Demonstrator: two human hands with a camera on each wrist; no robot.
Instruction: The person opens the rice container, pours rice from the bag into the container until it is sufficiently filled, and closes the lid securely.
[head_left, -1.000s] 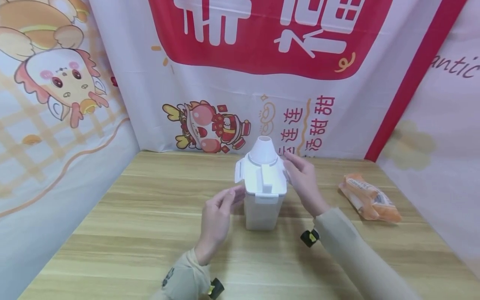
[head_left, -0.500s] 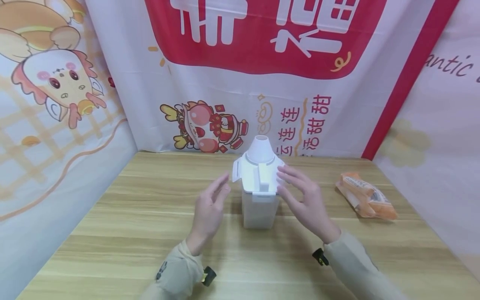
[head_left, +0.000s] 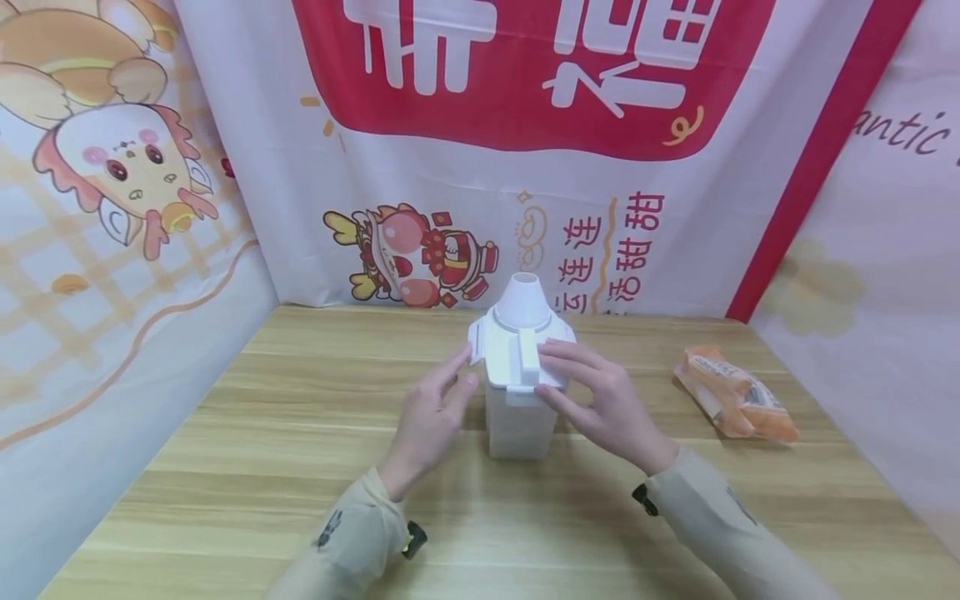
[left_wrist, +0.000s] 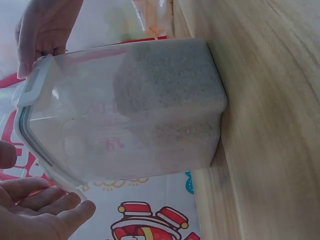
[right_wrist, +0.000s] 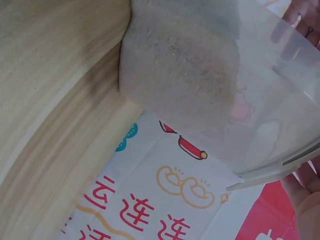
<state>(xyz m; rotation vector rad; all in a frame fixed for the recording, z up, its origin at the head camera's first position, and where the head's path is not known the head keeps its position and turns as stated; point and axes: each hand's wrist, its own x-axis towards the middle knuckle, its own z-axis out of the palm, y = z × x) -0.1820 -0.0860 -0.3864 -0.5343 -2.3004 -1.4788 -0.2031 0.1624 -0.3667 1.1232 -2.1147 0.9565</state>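
Note:
A translucent storage box (head_left: 521,429) stands upright on the table, pale grainy contents (left_wrist: 167,75) filling its lower part. Its white lid (head_left: 501,362) carries a cone-shaped spout (head_left: 522,302) and a raised bar (head_left: 528,358). My left hand (head_left: 427,417) is at the lid's left side, straight fingers touching the flared side latch (head_left: 477,340). Over the lid's right half rests my right hand (head_left: 611,408), fingertips beside the raised bar and thumb near the front latch (head_left: 521,394). The right-side latch is mostly hidden by that hand in the head view.
An orange and clear plastic packet (head_left: 738,396) lies on the right part of the wooden table (head_left: 247,467). Printed cloth (head_left: 420,167) hangs behind the table's back edge and along both sides.
My right hand has shifted from the lid's right side onto its top, near the raised bar. After drawing away from the box, my left hand has come back to the left latch.

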